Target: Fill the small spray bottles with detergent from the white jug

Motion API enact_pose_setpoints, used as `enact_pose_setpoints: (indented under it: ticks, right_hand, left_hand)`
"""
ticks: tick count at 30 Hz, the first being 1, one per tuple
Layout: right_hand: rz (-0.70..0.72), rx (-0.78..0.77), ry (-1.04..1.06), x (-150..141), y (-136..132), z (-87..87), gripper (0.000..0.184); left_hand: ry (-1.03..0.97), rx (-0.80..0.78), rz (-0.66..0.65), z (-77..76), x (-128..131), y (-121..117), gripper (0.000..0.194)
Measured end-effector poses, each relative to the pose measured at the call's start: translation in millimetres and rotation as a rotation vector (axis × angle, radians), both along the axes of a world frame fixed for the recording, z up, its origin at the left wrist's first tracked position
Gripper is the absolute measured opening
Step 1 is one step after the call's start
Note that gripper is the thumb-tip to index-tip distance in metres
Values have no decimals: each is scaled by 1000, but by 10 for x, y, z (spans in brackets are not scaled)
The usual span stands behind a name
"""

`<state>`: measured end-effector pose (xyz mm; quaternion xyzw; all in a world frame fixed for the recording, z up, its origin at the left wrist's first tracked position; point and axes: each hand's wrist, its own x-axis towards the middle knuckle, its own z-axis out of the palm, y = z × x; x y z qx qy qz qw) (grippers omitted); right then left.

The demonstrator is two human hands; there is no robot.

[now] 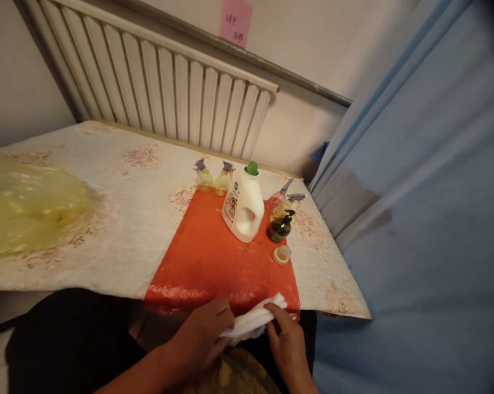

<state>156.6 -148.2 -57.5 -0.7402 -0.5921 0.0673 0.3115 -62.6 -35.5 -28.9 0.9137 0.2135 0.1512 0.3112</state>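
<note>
Between my hands, just off the table's front edge, is a folded white cloth [253, 320]. My left hand [208, 331] is closed on its left end. The thumb and fingers of my right hand [285, 339] pinch its right side. Beyond them a red plastic sheet [205, 251] lies on the table and droops over the edge. On it stands a large white jug [247, 205] with a handle and a green piece [252, 168] in its open mouth. To the jug's right are a dark green pump bottle [279, 227] and a small pale cap [282, 254].
Two spray bottles [204, 178] stand behind the jug's left side, and two more, one a pink spray bottle [277, 201], behind the pump bottle. A yellow plastic bag [33, 205] lies left on the flowered tablecloth [119, 219]. A radiator [160, 87] backs the table; a blue curtain [414, 191] hangs right.
</note>
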Motion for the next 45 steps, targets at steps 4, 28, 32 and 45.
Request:
enact_pose_setpoints:
  ticks: [4, 28, 32, 45]
  right_hand:
    - [136, -52, -232, -126, 10, 104, 29]
    - [411, -445, 61, -747, 1683, 681, 13]
    - [426, -496, 51, -700, 1929, 490, 11]
    - [222, -412, -159, -919, 2081, 2, 39]
  left_hand:
    - [-35, -57, 97, -10, -300, -18, 23]
    - [-92, -395, 532, 308, -1082, 1232, 15]
    - [-70, -378, 503, 139, -1073, 1436, 15]
    - [36, -97, 725, -427, -841, 1641, 31]
